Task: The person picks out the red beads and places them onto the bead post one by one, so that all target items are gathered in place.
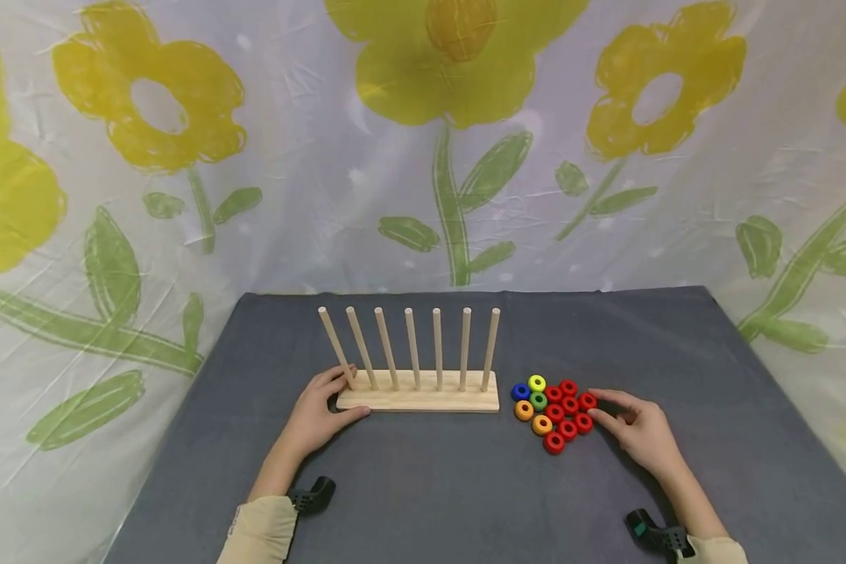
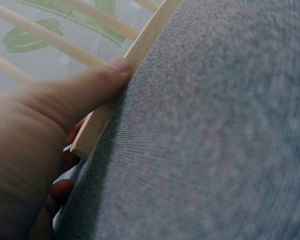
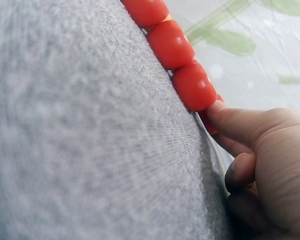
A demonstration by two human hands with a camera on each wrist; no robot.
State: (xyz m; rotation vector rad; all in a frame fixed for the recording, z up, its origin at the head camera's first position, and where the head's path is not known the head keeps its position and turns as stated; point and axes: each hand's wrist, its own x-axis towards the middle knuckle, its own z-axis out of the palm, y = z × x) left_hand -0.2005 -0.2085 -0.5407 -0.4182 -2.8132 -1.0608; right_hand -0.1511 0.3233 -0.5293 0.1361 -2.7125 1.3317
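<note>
A wooden peg rack (image 1: 417,402) with several upright pegs stands on the cloth, bare of rings. My left hand (image 1: 317,415) grips its left end, the thumb along the front edge and the fingers round the back; the left wrist view shows the thumb (image 2: 97,85) against the wooden base (image 2: 101,125). To the rack's right lies a cluster of small rings, mostly red. At the cluster's right edge my right hand (image 1: 638,431) pinches a red ring (image 1: 587,402) between thumb and index finger. In the right wrist view the thumb partly hides that ring.
Beside the red rings lie a blue ring (image 1: 521,392), a yellow ring (image 1: 536,383), a green ring (image 1: 538,401) and two orange rings (image 1: 524,410). Dark grey cloth (image 1: 423,486) covers the table. A flower-printed curtain (image 1: 310,180) hangs behind and at the sides.
</note>
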